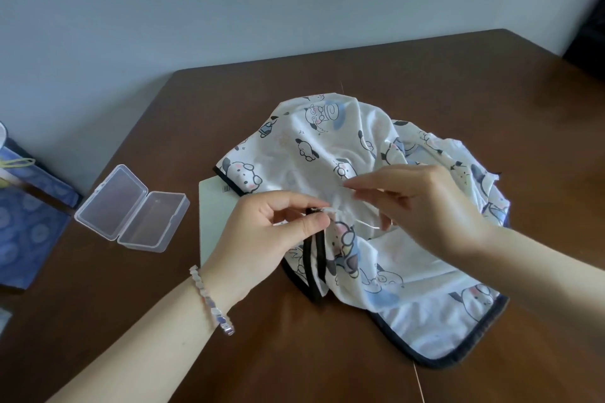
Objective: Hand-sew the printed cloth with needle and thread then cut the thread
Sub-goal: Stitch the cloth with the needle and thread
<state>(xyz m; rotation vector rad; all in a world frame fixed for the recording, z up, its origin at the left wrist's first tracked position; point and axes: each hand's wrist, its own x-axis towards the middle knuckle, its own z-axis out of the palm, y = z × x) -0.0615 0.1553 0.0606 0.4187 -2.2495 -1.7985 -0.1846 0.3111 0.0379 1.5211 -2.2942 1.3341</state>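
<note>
1. Bracelet on the left wrist sits closest to us, lower left of the frame.
2. Left hand pinches a bunched fold of the cloth, centre frame on the brown surface.
3. Right hand grips something fine at its fingertips, probably the needle; too small to confirm.
4. Best play now: keep that fold taut, draw the thread through steadily, no snagging.
5. Count: two hands, one cloth, one open clear box at left, one card under the cloth.
</note>
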